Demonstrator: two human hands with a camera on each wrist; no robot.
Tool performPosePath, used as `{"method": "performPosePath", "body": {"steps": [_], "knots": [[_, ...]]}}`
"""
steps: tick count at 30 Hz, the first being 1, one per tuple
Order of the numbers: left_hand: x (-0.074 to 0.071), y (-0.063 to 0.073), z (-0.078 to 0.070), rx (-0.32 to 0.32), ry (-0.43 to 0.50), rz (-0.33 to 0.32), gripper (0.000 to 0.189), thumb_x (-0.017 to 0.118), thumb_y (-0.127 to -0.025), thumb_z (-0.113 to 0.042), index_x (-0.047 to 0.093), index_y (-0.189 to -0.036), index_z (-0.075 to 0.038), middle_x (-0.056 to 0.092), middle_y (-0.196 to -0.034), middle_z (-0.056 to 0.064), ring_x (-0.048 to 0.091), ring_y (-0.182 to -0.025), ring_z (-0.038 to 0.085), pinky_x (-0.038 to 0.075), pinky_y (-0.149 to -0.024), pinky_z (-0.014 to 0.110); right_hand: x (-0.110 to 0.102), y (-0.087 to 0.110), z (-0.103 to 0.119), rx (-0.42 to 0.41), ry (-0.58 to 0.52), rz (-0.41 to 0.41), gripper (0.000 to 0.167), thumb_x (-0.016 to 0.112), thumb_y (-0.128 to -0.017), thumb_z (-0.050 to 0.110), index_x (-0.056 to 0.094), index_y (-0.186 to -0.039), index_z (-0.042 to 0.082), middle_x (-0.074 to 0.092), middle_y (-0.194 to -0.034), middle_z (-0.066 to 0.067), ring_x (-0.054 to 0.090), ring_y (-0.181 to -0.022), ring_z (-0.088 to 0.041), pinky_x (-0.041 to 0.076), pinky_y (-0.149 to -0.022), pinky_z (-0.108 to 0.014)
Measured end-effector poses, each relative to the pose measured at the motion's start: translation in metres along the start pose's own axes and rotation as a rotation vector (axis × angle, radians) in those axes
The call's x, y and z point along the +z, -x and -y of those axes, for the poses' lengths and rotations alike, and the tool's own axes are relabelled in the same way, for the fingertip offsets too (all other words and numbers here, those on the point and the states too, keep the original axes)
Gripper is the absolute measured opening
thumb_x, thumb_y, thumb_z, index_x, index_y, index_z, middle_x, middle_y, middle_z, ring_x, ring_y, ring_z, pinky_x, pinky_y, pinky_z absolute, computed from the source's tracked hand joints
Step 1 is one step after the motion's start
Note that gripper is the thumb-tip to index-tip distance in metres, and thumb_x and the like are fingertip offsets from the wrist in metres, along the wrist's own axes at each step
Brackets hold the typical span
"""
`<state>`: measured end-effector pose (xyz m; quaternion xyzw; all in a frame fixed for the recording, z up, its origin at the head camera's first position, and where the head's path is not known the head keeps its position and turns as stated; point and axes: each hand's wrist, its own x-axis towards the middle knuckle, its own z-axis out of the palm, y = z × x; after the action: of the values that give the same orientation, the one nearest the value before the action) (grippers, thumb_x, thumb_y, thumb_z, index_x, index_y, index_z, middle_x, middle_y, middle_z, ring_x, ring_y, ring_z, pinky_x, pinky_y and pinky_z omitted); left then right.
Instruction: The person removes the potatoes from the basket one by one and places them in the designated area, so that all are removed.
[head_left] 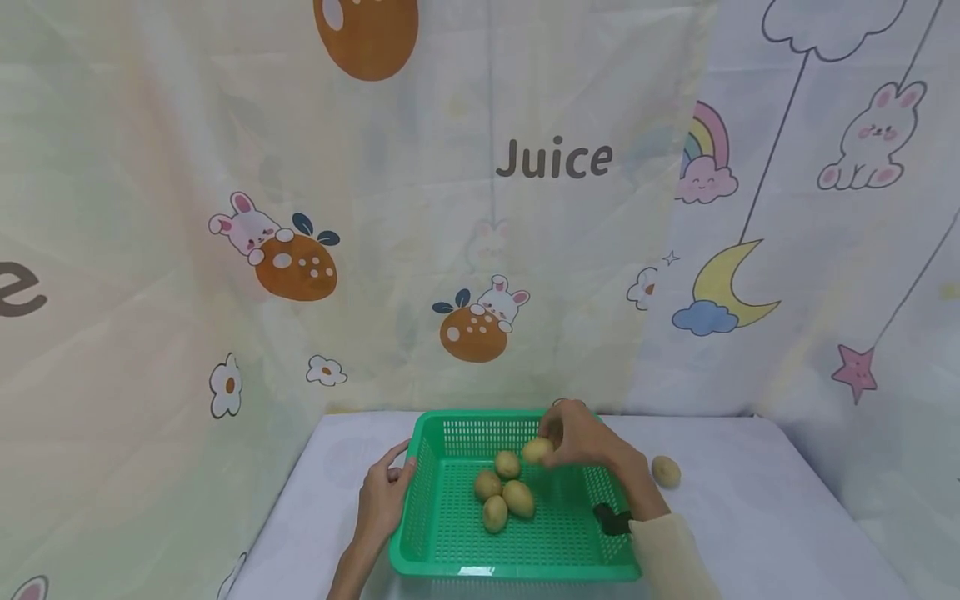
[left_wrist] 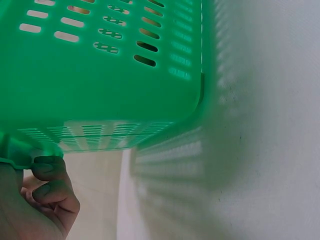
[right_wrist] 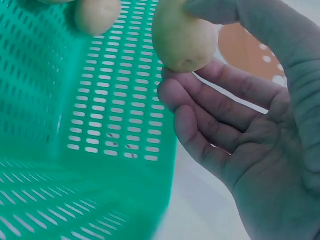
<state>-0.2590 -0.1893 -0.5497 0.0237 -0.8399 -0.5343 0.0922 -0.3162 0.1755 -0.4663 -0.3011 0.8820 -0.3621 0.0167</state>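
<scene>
A green plastic basket [head_left: 450, 568] with slotted walls stands on the table. My left hand [head_left: 384, 500] grips its left rim, and the left wrist view shows the fingers [left_wrist: 56, 192] curled at the rim's edge. Between thumb and fingers, my right hand [head_left: 581, 435] pinches a potato [head_left: 537, 451] over the back right part of the basket. The right wrist view shows this potato [right_wrist: 182, 42] held at the fingertips. Several potatoes [head_left: 518, 499] lie together on the basket floor, left of the right hand.
Another potato [head_left: 666, 472] lies on the white-covered table [head_left: 757, 517], outside the basket to the right. A printed curtain [head_left: 570, 250] hangs close behind the table and along its sides. The right forearm, in a cream sleeve [head_left: 671, 554], crosses the basket's right wall.
</scene>
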Motion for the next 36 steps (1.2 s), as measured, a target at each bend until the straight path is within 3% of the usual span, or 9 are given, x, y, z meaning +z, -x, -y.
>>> {"method": "performPosePath", "body": {"steps": [6,13,23,36], "knots": [[-0.001,0.000,0.000,-0.012,-0.004,0.008,0.046,0.061,-0.113,-0.030,0.060,-0.156,-0.013,0.059,-0.060,-0.002,0.054,-0.050,0.012,0.042,-0.049,0.026,-0.007,0.011,0.002,-0.027,-0.021,-0.029,0.023,0.090,-0.073,0.009,0.081,-0.094,0.006,0.076,-0.086,-0.004,0.070,-0.075,-0.020,0.059,-0.070,-0.028],[0.000,0.001,-0.002,-0.010,0.005,0.013,0.047,0.062,-0.113,-0.028,0.058,-0.157,-0.009,0.061,-0.060,-0.001,0.056,-0.051,0.012,0.044,-0.049,0.026,-0.016,0.024,0.000,-0.023,-0.093,-0.038,0.023,0.089,-0.076,0.008,0.080,-0.097,0.007,0.078,-0.087,-0.006,0.074,-0.079,-0.032,0.064,-0.074,-0.037],[-0.001,0.001,0.000,-0.009,0.002,0.013,0.047,0.061,-0.113,-0.032,0.059,-0.156,-0.012,0.064,-0.062,0.000,0.057,-0.051,0.012,0.044,-0.049,0.027,-0.018,0.035,-0.008,-0.064,-0.185,-0.095,0.024,0.093,-0.080,0.011,0.081,-0.101,0.011,0.080,-0.091,-0.006,0.074,-0.079,-0.016,0.064,-0.077,-0.035],[0.000,-0.001,-0.001,-0.027,-0.002,0.031,0.049,0.061,-0.113,-0.033,0.057,-0.157,-0.011,0.064,-0.063,0.000,0.058,-0.051,0.013,0.045,-0.049,0.026,-0.027,0.065,-0.013,-0.089,-0.268,-0.219,0.024,0.093,-0.083,0.012,0.081,-0.104,0.013,0.080,-0.099,-0.009,0.074,-0.086,-0.019,0.063,-0.080,-0.040]]}}
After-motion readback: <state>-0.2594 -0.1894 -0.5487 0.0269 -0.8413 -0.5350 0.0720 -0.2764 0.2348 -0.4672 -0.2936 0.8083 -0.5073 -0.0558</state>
